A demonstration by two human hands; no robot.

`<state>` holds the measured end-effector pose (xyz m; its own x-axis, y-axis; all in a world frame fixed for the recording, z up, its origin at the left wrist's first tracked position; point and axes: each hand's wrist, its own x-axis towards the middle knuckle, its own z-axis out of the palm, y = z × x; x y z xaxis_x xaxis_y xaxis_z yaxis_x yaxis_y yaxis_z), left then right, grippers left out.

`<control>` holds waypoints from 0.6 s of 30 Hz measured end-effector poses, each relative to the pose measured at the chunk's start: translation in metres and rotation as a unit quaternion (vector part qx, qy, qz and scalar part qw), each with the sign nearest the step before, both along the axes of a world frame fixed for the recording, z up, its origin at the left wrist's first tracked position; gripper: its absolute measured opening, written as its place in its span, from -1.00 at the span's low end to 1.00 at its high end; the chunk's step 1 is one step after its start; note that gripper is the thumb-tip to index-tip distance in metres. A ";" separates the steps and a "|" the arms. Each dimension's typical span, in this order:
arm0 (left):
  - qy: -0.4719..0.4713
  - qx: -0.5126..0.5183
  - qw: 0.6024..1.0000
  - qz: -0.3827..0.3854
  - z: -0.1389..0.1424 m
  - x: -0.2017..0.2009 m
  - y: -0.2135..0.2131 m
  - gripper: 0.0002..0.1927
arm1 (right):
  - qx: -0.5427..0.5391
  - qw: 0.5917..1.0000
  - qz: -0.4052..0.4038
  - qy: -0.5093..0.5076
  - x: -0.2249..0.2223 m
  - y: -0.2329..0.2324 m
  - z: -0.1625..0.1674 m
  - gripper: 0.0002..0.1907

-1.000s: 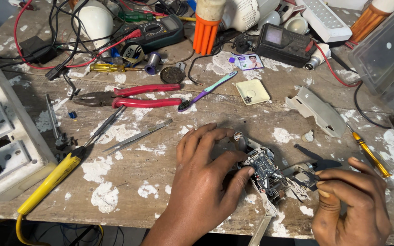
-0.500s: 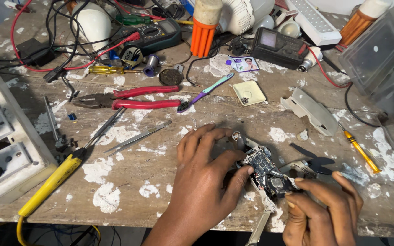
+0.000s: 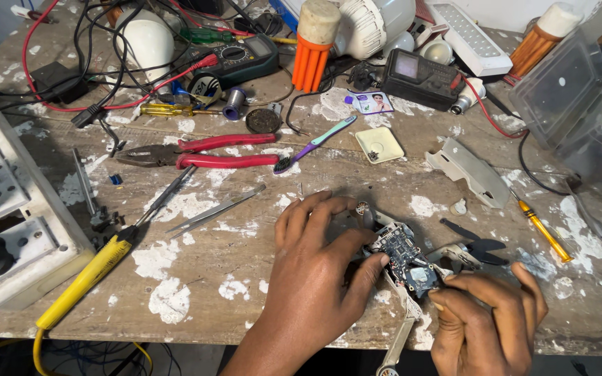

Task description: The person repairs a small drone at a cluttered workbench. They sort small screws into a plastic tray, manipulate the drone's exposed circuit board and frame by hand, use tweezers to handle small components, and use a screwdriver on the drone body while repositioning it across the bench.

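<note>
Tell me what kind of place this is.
Likely an electronics repair bench: a paint-spattered wooden table strewn with a dark green multimeter, a yellow-handled soldering iron, and a small blue circuit board under both hands.

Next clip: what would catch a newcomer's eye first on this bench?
The two hands at the bottom edge: the left hand steadies a small blue circuit board in a white frame while the right hand pinches at its lower corner. Left of them lies a yellow-handled soldering iron; above it, red-handled pliers rest on the paint-splashed wooden table.
</note>
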<state>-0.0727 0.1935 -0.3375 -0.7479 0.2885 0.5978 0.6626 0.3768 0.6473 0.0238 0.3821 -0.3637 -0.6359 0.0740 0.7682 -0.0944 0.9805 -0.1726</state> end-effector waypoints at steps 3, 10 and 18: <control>-0.011 -0.005 1.000 -0.003 0.002 0.001 0.000 -0.73 | 0.004 1.000 0.004 0.001 0.001 0.000 0.002 -0.92; -0.005 -0.001 1.000 -0.003 0.002 0.002 0.001 -0.73 | 0.025 1.000 -0.012 -0.002 0.002 -0.002 0.007 -0.93; 0.005 0.012 1.000 -0.026 0.004 0.002 -0.002 -0.70 | 0.016 0.999 -0.026 -0.011 0.002 -0.012 0.006 -0.89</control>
